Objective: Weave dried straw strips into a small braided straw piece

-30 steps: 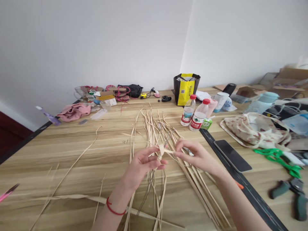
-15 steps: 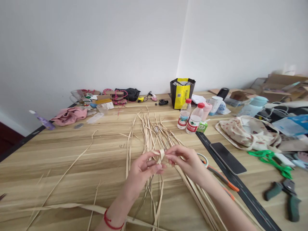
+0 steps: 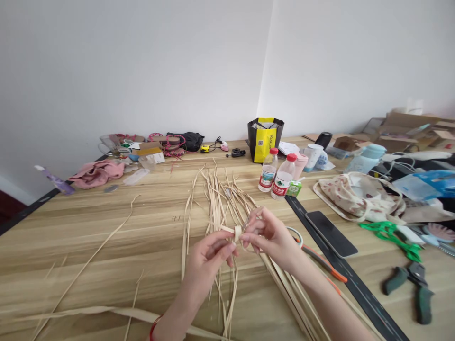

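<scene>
My left hand (image 3: 209, 258) pinches a pale, flat plant-fibre strip (image 3: 237, 233) that is bent into a small loop. From the other side, my right hand (image 3: 266, 234) grips the same strip between thumb and fingers, its other fingers curled. Both hands are held over a loose bundle of long, thin fibre strips (image 3: 215, 194) lying on the wooden table. Behind my right wrist is a pair of scissors with a white loop and grey-orange handles (image 3: 325, 260). How the strip is folded between the fingertips is partly hidden.
Two water bottles with red caps (image 3: 283, 177) stand beyond my hands, near a yellow-black bag (image 3: 266, 142). On the right lie a phone (image 3: 331, 233), a black strip (image 3: 366, 293), dark-handled pruners (image 3: 412, 284) and a patterned cloth (image 3: 359, 196). A long strip (image 3: 95, 253) lies to the left.
My right hand has raised and spread its fingers slightly while still pinching the strip. Both hands sit slightly lower in view, and the scene has shifted a little left.
</scene>
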`<state>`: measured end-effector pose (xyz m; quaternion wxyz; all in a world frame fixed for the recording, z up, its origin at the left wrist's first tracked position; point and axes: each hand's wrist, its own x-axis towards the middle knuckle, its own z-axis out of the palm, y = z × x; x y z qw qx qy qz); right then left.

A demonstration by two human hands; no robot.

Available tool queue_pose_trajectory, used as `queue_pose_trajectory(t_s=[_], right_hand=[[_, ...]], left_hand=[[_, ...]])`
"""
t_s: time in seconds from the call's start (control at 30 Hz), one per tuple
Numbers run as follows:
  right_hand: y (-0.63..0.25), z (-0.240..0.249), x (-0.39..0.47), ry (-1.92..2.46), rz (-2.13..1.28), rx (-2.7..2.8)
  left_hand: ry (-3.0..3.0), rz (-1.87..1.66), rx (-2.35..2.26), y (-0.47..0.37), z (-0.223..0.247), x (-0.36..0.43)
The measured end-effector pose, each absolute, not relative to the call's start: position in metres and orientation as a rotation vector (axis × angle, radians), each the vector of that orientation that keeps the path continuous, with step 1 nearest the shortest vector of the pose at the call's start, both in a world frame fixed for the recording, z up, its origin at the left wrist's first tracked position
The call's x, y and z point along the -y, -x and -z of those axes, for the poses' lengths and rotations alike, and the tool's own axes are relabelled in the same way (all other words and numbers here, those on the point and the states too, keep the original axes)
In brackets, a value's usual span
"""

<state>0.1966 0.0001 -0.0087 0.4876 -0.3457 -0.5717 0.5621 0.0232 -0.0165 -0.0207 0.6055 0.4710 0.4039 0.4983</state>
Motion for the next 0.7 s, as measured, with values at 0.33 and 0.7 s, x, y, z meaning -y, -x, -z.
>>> queue_pose_trajectory(t_s=[0.33,0.7], right_hand=[[-0.190,0.009,0.009,0.913,-1.225,1.580],[-0.166,0.006,0.051,1.122,-0.558,1.985]], left_hand=[[-1.101,-1.156,-1.089,-0.027,0.013,0.021],[-0.698,-1.333,-0.939,-0.022,0.017,0.015]])
